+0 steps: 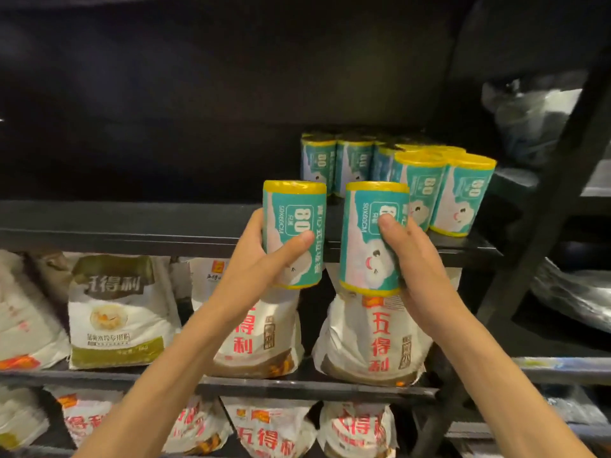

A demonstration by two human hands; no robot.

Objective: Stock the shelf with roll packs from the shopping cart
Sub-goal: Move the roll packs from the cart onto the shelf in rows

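My left hand (261, 259) grips a teal roll pack with yellow ends (292, 223), held upright just in front of the dark shelf's front edge (132, 233). My right hand (410, 256) grips a second, matching roll pack (367, 246), also upright, at about the same height. Behind them, several roll packs of the same kind (426, 186) stand upright on the right part of the shelf. The left part of that shelf is dark and bare. The shopping cart is out of view.
White flour bags with red lettering (373, 342) fill the two lower shelves, along with an olive-labelled bag (119, 312). A black upright post (542, 233) bounds the shelf on the right, with plastic-wrapped goods (535, 104) beyond it.
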